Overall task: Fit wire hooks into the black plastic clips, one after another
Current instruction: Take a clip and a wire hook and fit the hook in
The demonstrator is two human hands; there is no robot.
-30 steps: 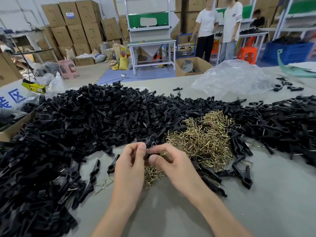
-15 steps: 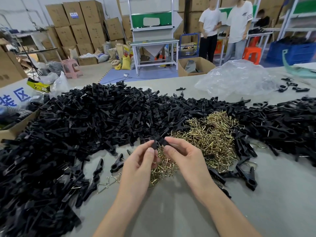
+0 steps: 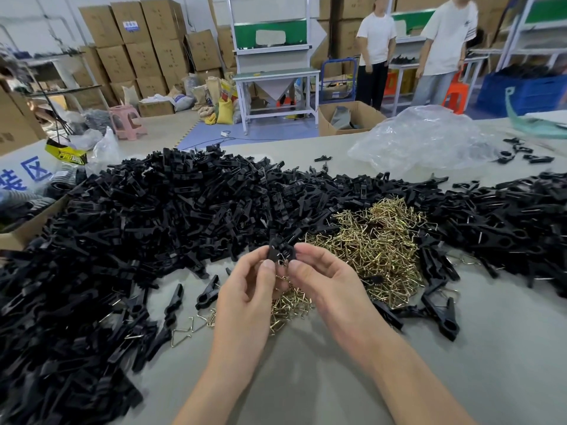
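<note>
Table (image 3: 306,381): grey, nearest the camera.

Left hand (image 3: 245,302) and right hand (image 3: 328,289) are together at centre, held above the table with fingers curled. Thumb and forefinger of each pinch one black clip (image 3: 280,252) between them, the left at its 9 o'clock side and the right at 3 o'clock. A sliver of wire shows on the clip; cannot tell whether it is seated.

Hooks (image 3: 377,240): brass pile on the table, from under the hands out to 2 o'clock.

Clips heap (image 3: 153,225): runs from 7 through 12 to 3 o'clock.

Bag (image 3: 423,139): clear plastic, beyond the heap at 1 o'clock.

Cartons (image 3: 147,41): stacked far off at 11 o'clock.
</note>
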